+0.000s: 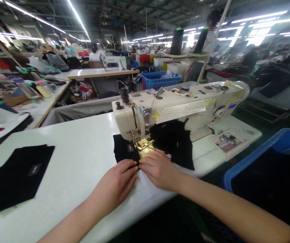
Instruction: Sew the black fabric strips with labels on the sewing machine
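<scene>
Cloth, matte black with a small dark label, lying flat on the pale desk beneath the needle end of the cream sewing machine. Left hand with bent fingers at its near edge; right hand just beside, fingertips almost meeting the left ones. Cannot tell pinching from pressing for either. Black fabric bunched under the machine's arm, one corner spread rightward. Desk's front edge running under the right wrist; wide bare stretch between the cloth and another labelled black piece at far left. Blue basket off the right side. Lettering too small to read; far-left piece cut off; any join between cloth and bunched fabric impossible to make out.
</scene>
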Demonstrator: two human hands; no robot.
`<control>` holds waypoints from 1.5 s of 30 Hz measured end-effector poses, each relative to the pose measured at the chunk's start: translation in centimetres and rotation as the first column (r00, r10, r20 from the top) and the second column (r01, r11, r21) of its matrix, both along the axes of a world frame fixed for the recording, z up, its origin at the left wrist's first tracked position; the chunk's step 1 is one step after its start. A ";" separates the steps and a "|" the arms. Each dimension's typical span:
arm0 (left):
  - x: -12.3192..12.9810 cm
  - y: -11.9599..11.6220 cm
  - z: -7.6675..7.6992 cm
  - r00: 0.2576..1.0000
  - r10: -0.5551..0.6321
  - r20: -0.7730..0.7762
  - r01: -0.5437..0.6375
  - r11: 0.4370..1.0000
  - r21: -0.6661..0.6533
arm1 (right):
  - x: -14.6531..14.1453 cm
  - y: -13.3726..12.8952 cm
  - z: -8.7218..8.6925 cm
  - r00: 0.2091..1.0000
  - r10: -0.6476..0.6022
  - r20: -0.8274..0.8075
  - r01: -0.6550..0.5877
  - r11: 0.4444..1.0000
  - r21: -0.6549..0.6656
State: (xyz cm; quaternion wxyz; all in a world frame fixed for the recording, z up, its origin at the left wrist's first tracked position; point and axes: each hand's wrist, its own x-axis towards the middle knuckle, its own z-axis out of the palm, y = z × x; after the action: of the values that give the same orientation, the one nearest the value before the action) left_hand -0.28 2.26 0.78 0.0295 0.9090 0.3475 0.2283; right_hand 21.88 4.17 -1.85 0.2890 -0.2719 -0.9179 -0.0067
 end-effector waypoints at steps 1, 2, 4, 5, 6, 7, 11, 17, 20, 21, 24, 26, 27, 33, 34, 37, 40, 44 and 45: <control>0.0 -0.6 -0.3 1.000 -0.013 -0.024 0.014 1.000 0.021 | 0.0 0.1 0.1 1.000 -0.002 0.000 0.002 1.000 -0.003; 0.0 -0.9 -0.5 0.999 -0.023 -0.049 0.025 0.999 0.047 | 0.0 0.2 0.1 1.000 -0.002 -0.002 0.002 1.000 -0.002; -0.2 -0.9 -1.0 0.996 -0.038 -0.085 0.046 0.994 0.096 | -0.1 0.4 0.1 1.000 -0.001 -0.007 0.001 1.000 0.002; -0.4 -0.7 -1.1 0.994 -0.044 -0.096 0.055 0.992 0.111 | -0.1 0.6 0.0 1.000 -0.001 -0.009 0.001 1.000 0.004; -0.4 -0.4 -1.2 0.994 -0.048 -0.102 0.060 0.991 0.118 | -0.1 0.7 0.0 1.000 -0.003 -0.009 0.003 1.000 0.006; -0.5 -0.1 -1.3 0.993 -0.051 -0.104 0.063 0.991 0.121 | -0.1 0.8 -0.1 1.000 -0.006 -0.007 0.006 1.000 0.007; -0.6 0.8 -1.2 0.993 -0.052 -0.105 0.064 0.991 0.117 | -0.3 1.3 0.0 1.000 -0.012 -0.002 0.012 1.000 -0.005; -0.8 1.6 -1.1 0.994 -0.037 -0.101 0.047 0.994 0.096 | -0.6 1.5 0.7 0.993 -0.111 0.043 0.114 0.992 -0.059; -0.9 2.1 -1.0 0.993 -0.039 -0.115 0.050 0.994 0.099 | -0.8 1.6 0.9 0.988 -0.141 0.068 0.145 0.987 -0.062; -0.9 2.2 -1.0 0.993 -0.042 -0.114 0.054 0.994 0.098 | -0.9 1.7 0.9 0.987 -0.144 0.076 0.149 0.987 -0.062; -0.9 2.7 -0.9 0.995 -0.044 -0.091 0.051 0.996 0.074 | -1.0 2.0 0.9 0.983 -0.158 0.096 0.164 0.984 -0.062; -0.9 3.1 -0.8 0.996 -0.036 -0.078 0.041 0.997 0.060 | -1.1 2.2 0.9 0.980 -0.170 0.103 0.176 0.983 -0.059; -0.9 3.2 -0.8 0.997 -0.031 -0.076 0.035 0.998 0.057 | -1.1 2.2 0.9 0.979 -0.174 0.105 0.181 0.982 -0.057; -1.2 4.2 -0.9 0.994 -0.006 -0.109 0.010 0.999 0.040 | -0.3 2.0 1.2 0.975 -0.194 0.110 0.200 0.979 -0.044; -1.2 4.4 -0.9 0.994 -0.004 -0.111 0.008 0.999 0.036 | 0.0 2.0 1.3 0.972 -0.207 0.107 0.213 0.976 -0.044; -1.3 4.8 -0.8 0.994 -0.007 -0.107 0.009 1.000 0.020 | 1.2 2.1 1.6 0.960 -0.262 0.096 0.267 0.963 -0.043; -1.2 5.2 -0.5 0.995 -0.008 -0.095 0.009 1.000 0.003 | 2.5 2.5 2.1 0.946 -0.314 0.083 0.319 0.947 -0.047; -1.2 5.6 -0.1 0.996 0.008 -0.094 -0.008 1.000 0.002 | 3.9 3.2 2.7 0.933 -0.353 0.072 0.358 0.932 -0.060; -1.2 5.7 -0.1 0.995 0.012 -0.094 -0.012 1.000 0.003 | 4.1 3.4 2.9 0.927 -0.363 0.089 0.369 0.928 -0.059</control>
State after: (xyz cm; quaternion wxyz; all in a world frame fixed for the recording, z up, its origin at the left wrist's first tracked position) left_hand -1.52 8.00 0.71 0.0108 0.9167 0.3537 0.1858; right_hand 26.02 7.53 1.03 0.2371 -0.4484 -0.8610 -0.0368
